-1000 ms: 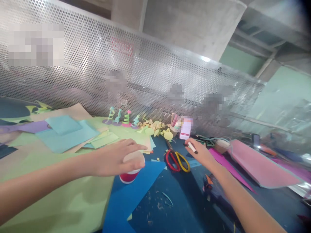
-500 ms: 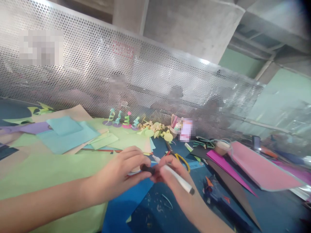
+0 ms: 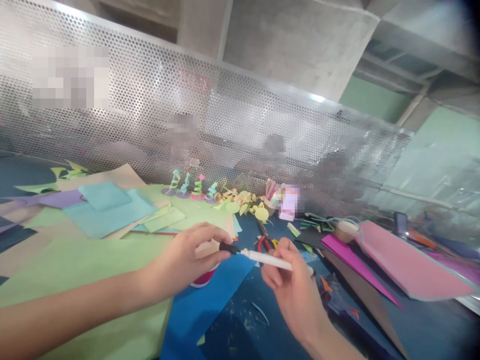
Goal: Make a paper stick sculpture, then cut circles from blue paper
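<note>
In my left hand (image 3: 202, 250), thumb and fingers pinch a black marker cap (image 3: 228, 248). My right hand (image 3: 292, 270) is closed around a white marker (image 3: 270, 260), held almost level, its tip pointing left at the cap. Tip and cap are very close; I cannot tell if they touch. Below my left hand shows part of a round red-and-white thing (image 3: 204, 280), mostly hidden by the hand. A blue sheet (image 3: 210, 310) lies under both hands, with a large green sheet (image 3: 93, 280) under my left forearm.
Behind my hands lie pliers with red handles (image 3: 262, 244). Small paper spirals (image 3: 198, 187) stand along a perforated metal screen (image 3: 240, 110). Light blue paper (image 3: 105, 195) is piled left. To the right are a pink sheet (image 3: 412, 260), a magenta strip (image 3: 360, 265) and a dark blue tool (image 3: 348, 310).
My right hand has drawn back to the right, and the marker has swung from lying across that hand to pointing at the cap. The left hand still pinches the cap.
</note>
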`<action>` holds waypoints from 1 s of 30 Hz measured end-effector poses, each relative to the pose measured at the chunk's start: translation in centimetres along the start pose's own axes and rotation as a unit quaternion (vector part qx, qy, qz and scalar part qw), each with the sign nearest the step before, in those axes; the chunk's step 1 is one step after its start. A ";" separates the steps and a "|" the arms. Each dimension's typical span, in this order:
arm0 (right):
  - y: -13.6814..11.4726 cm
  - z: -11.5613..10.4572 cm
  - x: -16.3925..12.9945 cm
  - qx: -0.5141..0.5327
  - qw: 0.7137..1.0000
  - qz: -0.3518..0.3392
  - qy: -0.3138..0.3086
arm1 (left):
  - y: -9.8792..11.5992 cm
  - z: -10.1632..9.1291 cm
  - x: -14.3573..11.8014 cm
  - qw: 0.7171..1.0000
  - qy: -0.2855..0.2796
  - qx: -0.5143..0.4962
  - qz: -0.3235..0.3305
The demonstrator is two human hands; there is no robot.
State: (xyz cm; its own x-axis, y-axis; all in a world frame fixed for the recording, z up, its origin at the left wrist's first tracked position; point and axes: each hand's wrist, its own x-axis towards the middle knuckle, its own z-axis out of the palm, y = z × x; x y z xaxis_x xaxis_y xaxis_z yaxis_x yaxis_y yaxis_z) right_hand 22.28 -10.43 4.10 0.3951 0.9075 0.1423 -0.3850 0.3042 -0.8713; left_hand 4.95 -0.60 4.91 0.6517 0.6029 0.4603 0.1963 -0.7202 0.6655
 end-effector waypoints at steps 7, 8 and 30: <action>0.6 0.1 -0.1 -0.060 0.997 0.025 -0.030 | -0.3 0.2 -0.1 0.998 -0.003 0.005 0.067; 0.6 0.1 -0.2 -0.070 0.996 0.031 -0.036 | -0.3 0.2 -0.1 0.996 -0.004 0.011 0.083; -5.1 -8.9 10.2 -0.552 0.829 -0.089 0.022 | 0.6 -1.3 0.0 0.981 0.054 0.151 0.105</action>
State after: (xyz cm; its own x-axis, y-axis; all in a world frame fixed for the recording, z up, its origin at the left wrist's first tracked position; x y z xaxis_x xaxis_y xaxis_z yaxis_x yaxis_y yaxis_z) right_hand 35.72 -5.33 5.85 0.4032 0.8579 0.3185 0.6710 -0.0405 -0.7403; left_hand 4.14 -0.55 6.06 0.6226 0.4516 0.6392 0.2846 -0.8915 0.3526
